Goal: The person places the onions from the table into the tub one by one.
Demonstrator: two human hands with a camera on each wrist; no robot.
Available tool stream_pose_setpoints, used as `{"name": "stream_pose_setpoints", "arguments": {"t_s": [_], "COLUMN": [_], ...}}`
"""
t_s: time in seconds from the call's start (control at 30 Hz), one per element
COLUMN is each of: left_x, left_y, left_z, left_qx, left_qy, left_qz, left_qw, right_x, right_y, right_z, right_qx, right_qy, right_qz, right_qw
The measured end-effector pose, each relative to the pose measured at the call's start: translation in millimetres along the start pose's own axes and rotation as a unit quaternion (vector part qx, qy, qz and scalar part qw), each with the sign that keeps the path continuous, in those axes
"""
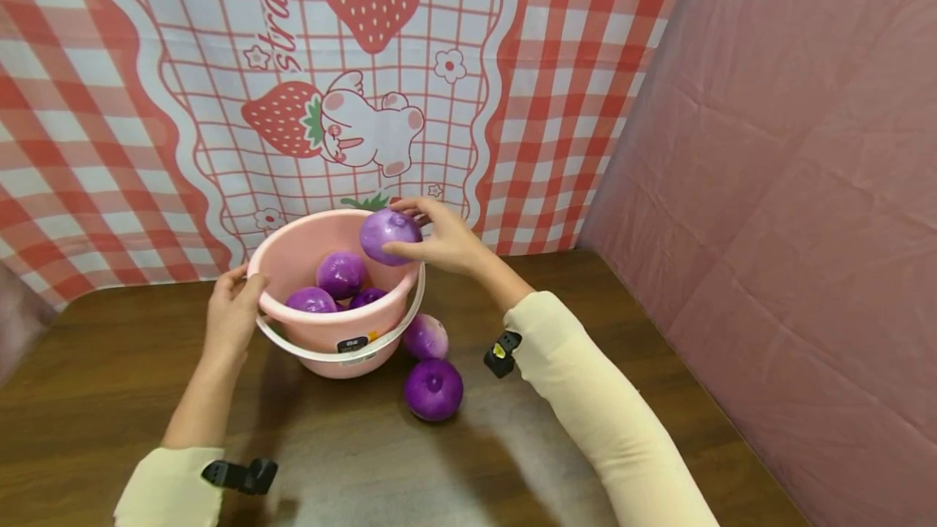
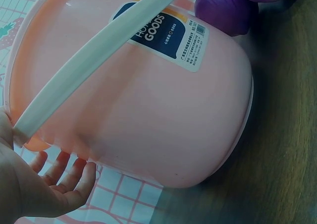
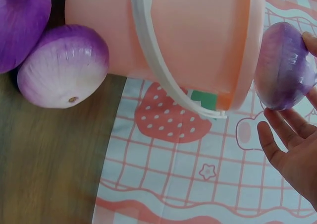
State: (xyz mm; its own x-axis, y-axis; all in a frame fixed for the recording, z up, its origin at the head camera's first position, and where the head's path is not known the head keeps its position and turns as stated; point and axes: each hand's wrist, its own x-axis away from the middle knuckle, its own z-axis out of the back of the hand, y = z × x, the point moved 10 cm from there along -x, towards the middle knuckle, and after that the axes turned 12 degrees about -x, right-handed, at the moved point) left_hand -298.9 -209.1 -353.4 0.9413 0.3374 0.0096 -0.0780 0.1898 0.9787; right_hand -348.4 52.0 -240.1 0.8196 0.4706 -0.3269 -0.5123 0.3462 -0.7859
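A pink bucket (image 1: 293,250) with a white handle (image 2: 81,70) stands on the table, several purple onions (image 1: 341,275) inside. My left hand (image 1: 230,311) grips its left rim, thumb over the edge and fingers along the outside. Above the bucket's right rim, my right hand (image 1: 446,238) holds a light purple onion (image 1: 388,236) between thumb and fingers. In the right wrist view this onion (image 3: 285,68) appears just beyond the rim. Beside the bucket on the right lie a purple-and-white onion (image 1: 427,337) and a darker purple onion (image 1: 433,389).
Behind the bucket hangs a red-and-white checked cloth (image 1: 556,104) with strawberry prints. A pink cloth wall (image 1: 791,185) borders the brown wooden table (image 1: 351,446) on the right. Both sleeves carry small black camera mounts (image 1: 240,476).
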Motion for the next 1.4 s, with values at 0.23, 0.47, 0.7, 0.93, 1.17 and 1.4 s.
{"name": "stream_pose_setpoints", "arguments": {"t_s": [0.23,0.47,0.7,0.93,1.17,1.4], "left_x": [0.0,-0.9,-1.2,-0.7,-1.5,-1.1], "left_y": [0.2,-1.5,-1.9,-1.7,-3.8,-2.1], "left_z": [0.9,1.3,1.7,1.6,0.2,-0.4], "left_qx": [0.001,0.002,0.007,0.005,0.006,0.003], "left_qy": [0.005,0.004,0.009,0.011,0.001,-0.001], "left_qz": [0.003,0.002,0.005,0.006,0.005,0.004], "left_qw": [1.0000,1.0000,0.9999,0.9999,1.0000,1.0000], "right_x": [-2.8,-6.1,-8.8,-12.3,-14.8,-14.1], "right_y": [-2.3,-2.9,-2.9,-2.0,0.4,2.7], "right_z": [-7.3,-14.4,-23.4,-33.1,-41.3,-44.2], "right_qx": [-0.006,0.006,0.007,-0.009,0.005,0.025], "right_qy": [-0.002,-0.003,-0.010,-0.016,-0.026,-0.028], "right_qz": [-0.009,-0.009,-0.013,-0.007,-0.007,-0.009], "right_qw": [0.9999,0.9999,0.9998,0.9998,0.9996,0.9992]}}
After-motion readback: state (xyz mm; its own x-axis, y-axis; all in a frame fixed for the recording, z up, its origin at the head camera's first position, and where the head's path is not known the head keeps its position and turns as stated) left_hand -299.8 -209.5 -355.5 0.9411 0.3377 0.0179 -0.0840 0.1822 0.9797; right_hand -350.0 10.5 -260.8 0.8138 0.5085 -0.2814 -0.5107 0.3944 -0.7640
